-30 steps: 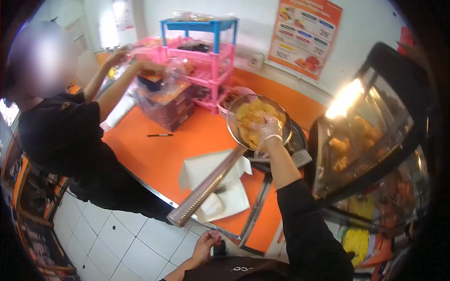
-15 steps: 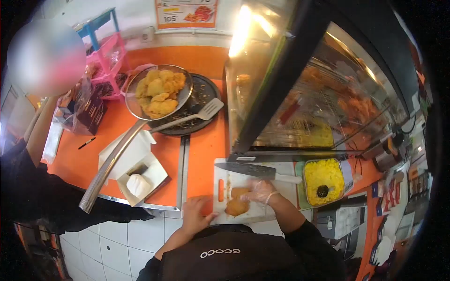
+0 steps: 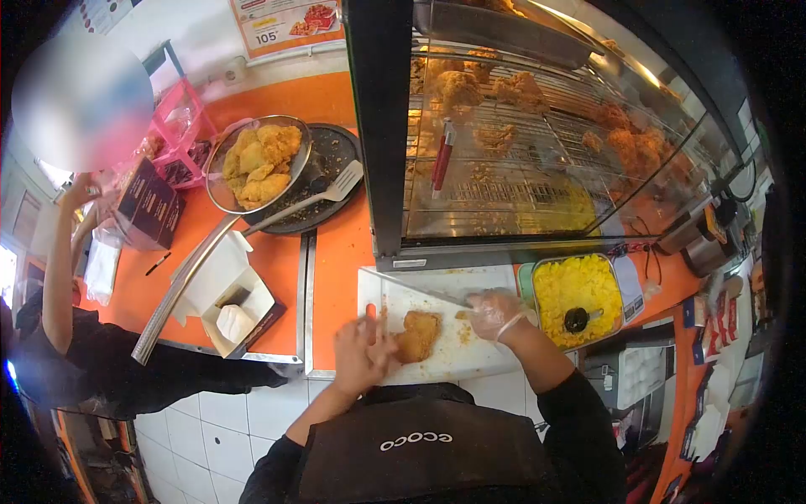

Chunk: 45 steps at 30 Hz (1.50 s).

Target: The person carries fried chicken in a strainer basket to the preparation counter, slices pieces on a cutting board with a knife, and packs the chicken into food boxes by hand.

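At board (image 3: 487,359) edge, left hand (image 3: 361,358)

Sleeves (image 3: 579,428) and apron (image 3: 420,470) are dark, the right hand (image 3: 494,313) clear-gloved.

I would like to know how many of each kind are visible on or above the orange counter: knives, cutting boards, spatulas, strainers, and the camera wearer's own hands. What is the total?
Knife: 1
Cutting board: 1
Spatula: 1
Strainer: 1
Wearer's hands: 2 (left hand, right hand)
Total: 6
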### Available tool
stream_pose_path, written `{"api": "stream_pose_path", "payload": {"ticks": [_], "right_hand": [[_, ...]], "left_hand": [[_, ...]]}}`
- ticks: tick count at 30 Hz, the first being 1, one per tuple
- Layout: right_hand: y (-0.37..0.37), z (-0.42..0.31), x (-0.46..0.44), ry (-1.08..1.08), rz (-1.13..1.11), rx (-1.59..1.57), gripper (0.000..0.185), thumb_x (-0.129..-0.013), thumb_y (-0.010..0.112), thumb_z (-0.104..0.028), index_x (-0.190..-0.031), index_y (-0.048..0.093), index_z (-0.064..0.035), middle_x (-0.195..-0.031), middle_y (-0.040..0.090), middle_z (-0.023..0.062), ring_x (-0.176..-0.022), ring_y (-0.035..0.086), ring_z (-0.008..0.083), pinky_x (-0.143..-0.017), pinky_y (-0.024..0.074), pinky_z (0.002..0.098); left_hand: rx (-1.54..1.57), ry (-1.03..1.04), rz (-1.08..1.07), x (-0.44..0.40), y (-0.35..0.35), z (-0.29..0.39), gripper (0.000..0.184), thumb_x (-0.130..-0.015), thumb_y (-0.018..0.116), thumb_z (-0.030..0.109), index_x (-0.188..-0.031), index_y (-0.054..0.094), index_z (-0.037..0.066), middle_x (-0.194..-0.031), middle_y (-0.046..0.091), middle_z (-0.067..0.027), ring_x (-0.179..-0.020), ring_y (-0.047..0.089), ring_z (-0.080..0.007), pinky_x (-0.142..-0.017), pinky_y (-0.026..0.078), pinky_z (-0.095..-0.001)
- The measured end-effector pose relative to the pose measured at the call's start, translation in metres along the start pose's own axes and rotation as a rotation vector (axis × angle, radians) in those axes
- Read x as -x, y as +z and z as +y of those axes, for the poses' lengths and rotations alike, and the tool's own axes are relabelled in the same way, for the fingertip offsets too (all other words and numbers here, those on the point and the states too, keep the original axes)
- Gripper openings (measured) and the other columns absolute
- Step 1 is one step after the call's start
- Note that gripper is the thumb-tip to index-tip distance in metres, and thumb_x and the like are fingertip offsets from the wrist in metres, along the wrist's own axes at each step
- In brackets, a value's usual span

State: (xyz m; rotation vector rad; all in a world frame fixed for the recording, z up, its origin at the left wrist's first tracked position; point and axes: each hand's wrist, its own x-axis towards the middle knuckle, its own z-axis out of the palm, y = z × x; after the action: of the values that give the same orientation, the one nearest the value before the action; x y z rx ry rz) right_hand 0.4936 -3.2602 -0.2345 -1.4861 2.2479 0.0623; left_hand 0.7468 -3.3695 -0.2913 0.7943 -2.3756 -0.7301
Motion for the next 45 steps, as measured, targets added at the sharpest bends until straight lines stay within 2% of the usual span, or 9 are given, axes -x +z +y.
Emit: {"api": "stream_pose_path", "payload": {"ticks": [3, 6, 12, 22, 28, 31, 34, 40, 45], "right_hand": [[0.026, -0.005, 0.006, -0.09, 0.084, -0.04, 0.033, -0.089, 0.045, -0.035, -0.094, 0.061, -0.0069, -0.087, 0.063, 0.0197, -0.084, 0.061, 0.0352, -0.075, 0.0465, 0.0466], [0.058, -0.004, 0.004, -0.084, 0.053, -0.03, 0.034, -0.09, 0.043, -0.035, -0.085, 0.061, -0.0061, -0.08, 0.063, 0.019, -0.075, 0.062, 0.0364, -0.067, 0.0478, 0.0477], [0.099, 0.0, 0.002, -0.079, 0.15, -0.061, 0.031, -0.09, 0.043, -0.031, -0.082, 0.06, -0.0056, -0.075, 0.063, 0.0174, -0.068, 0.062, 0.0351, -0.061, 0.0475, 0.0483], [0.078, -0.019, -0.004, 0.061, 0.009, -0.06, 0.03, -0.089, 0.045, -0.03, -0.092, 0.065, -0.0085, -0.088, 0.065, 0.0156, -0.08, 0.063, 0.0336, -0.07, 0.0488, 0.0475], [0.037, -0.028, 0.009, 0.059, -0.047, -0.038, 0.033, -0.089, 0.045, -0.034, -0.093, 0.065, -0.0077, -0.087, 0.065, 0.0164, -0.083, 0.063, 0.033, -0.072, 0.0486, 0.0471], [0.079, -0.016, 0.013, -0.033, 0.02, -0.077, 0.035, -0.09, 0.044, -0.036, -0.085, 0.061, -0.0068, -0.077, 0.063, 0.0166, -0.072, 0.062, 0.0354, -0.064, 0.0475, 0.0469], [0.103, -0.014, 0.005, -0.015, -0.016, -0.056, 0.031, -0.089, 0.044, -0.031, -0.095, 0.064, -0.0079, -0.083, 0.064, 0.0174, -0.08, 0.063, 0.0339, -0.07, 0.0486, 0.0478], [0.078, -0.033, 0.013, 0.029, -0.031, -0.086, 0.025, -0.085, 0.047, -0.025, -0.094, 0.063, -0.0076, -0.082, 0.064, 0.0171, -0.077, 0.064, 0.0338, -0.069, 0.0494, 0.0467], [0.068, -0.041, 0.006, -0.047, 0.028, -0.008, 0.029, -0.089, 0.044, -0.03, -0.095, 0.063, -0.0086, -0.078, 0.064, 0.0169, -0.075, 0.063, 0.0343, -0.067, 0.0486, 0.0471]], "left_hand": [[-0.21, 0.113, 0.21, -0.032, -0.006, -0.022, 0.058, -0.075, 0.06, 0.015, -0.129, 0.042, 0.004, -0.132, 0.041, -0.017, -0.122, 0.038, -0.0351, -0.098, 0.026, -0.0521], [-0.571, 0.133, -0.093, -0.051, 0.004, -0.044, 0.075, -0.07, 0.063, 0.01, -0.137, 0.031, 0.004, -0.142, 0.03, -0.0179, -0.133, 0.026, -0.036, -0.107, 0.018, -0.0521], [-0.251, 0.064, -0.286, -0.055, 0.011, -0.047, 0.091, -0.059, 0.071, 0.006, -0.139, 0.027, 0.005, -0.144, 0.027, -0.0164, -0.133, 0.024, -0.0365, -0.111, 0.017, -0.046], [-0.143, 0.184, -0.14, -0.057, 0.018, -0.073, 0.062, -0.071, 0.05, -0.007, -0.131, 0.043, 0.008, -0.138, 0.036, -0.0199, -0.124, 0.037, -0.0407, -0.107, 0.026, -0.0477], [0.036, 0.224, -0.2, -0.058, -0.011, -0.07, 0.057, -0.071, 0.049, -0.01, -0.125, 0.051, 0.009, -0.137, 0.037, -0.0188, -0.125, 0.036, -0.0409, -0.108, 0.025, -0.0467], [0.001, 0.249, -0.258, -0.044, -0.004, -0.077, 0.057, -0.068, 0.052, -0.012, -0.12, 0.056, 0.011, -0.136, 0.04, -0.0166, -0.124, 0.038, -0.0404, -0.108, 0.027, -0.0461], [-0.004, 0.275, -0.162, -0.035, 0.006, -0.081, 0.058, -0.066, 0.055, -0.011, -0.117, 0.058, 0.015, -0.133, 0.045, -0.014, -0.121, 0.041, -0.0397, -0.105, 0.03, -0.0481], [-0.002, 0.28, -0.139, -0.032, 0.008, -0.092, 0.058, -0.066, 0.055, -0.01, -0.116, 0.059, 0.018, -0.13, 0.048, -0.0129, -0.119, 0.043, -0.039, -0.103, 0.032, -0.0512], [-0.032, 0.184, -0.2, -0.033, -0.004, -0.099, 0.058, -0.068, 0.05, -0.011, -0.117, 0.059, 0.017, -0.133, 0.045, -0.0143, -0.123, 0.04, -0.0396, -0.105, 0.03, -0.0477]]}}
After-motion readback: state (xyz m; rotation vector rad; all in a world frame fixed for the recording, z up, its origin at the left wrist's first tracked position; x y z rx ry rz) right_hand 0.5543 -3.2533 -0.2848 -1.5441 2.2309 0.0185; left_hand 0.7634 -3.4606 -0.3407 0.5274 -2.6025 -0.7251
